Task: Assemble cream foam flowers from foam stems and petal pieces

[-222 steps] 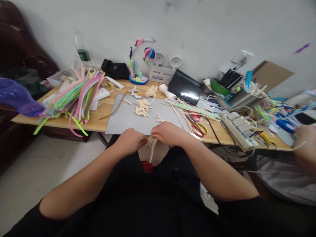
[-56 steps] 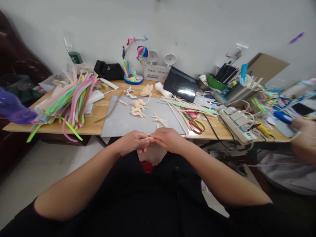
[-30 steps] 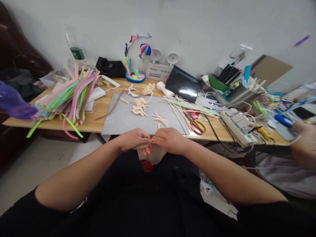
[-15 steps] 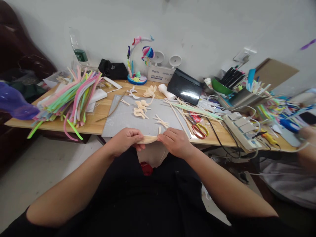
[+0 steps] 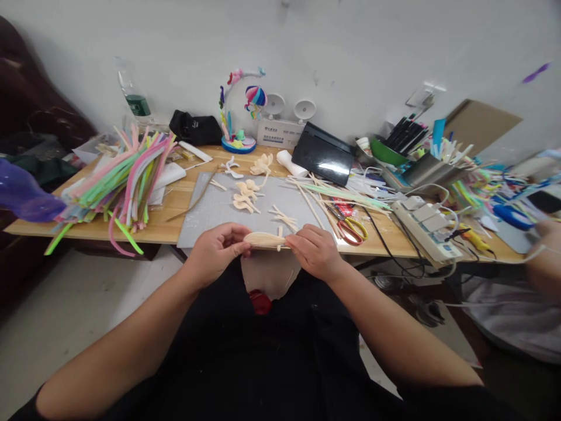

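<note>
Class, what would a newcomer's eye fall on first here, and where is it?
Probably the big pastel bundle at the left end of the table. Next, the colourful arched ornament with its striped balloon, near the wall. Then the cream bundle, held between left hand and right hand, front and centre.

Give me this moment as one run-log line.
left hand: holds cream bundle, one end | right hand: pinches opposite end | gray mat: cream curled pieces, short strips
</note>
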{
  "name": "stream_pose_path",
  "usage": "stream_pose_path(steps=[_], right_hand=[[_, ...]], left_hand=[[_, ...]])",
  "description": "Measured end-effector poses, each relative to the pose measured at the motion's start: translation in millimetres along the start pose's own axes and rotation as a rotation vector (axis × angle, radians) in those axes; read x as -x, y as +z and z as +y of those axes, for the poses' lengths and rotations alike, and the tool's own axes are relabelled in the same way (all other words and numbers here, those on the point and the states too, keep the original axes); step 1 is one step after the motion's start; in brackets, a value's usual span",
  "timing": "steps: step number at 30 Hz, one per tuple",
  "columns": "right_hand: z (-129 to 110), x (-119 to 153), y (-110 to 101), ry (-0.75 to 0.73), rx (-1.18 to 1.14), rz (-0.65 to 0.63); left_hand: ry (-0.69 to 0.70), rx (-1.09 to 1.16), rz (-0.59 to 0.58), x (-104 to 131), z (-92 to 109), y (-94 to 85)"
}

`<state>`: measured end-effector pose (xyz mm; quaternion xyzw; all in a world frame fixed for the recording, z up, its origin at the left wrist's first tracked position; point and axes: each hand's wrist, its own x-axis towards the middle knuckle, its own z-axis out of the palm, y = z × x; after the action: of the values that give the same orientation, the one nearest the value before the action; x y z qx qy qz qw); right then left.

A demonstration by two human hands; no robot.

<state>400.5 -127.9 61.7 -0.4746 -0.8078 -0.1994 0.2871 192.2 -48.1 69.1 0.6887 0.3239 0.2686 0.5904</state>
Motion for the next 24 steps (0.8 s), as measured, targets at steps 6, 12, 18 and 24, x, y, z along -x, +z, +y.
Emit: stream_pose_path(steps=[6,12,18,24], right_hand=[[-5.7,0.2,0.1,0.033,-0.001,0.021],[-7.3,2.2,0.9,0.039,0.001,0.031],[-7.9,2.1,2.4,0.059,-0.062,0.015],[-8.2,1.2,0.7,0.077,-0.046,-0.013]], left_hand=[[0.126,-0.063,0.149,3.7,-0.2,4.5],[0.144,-0.088,0.175,4.9,1.2,4.4],[0.218,-0.124,0.174,4.7,-3.0,2.0],[0.153,-0.160,0.137,4.8,0.4,0.6]])
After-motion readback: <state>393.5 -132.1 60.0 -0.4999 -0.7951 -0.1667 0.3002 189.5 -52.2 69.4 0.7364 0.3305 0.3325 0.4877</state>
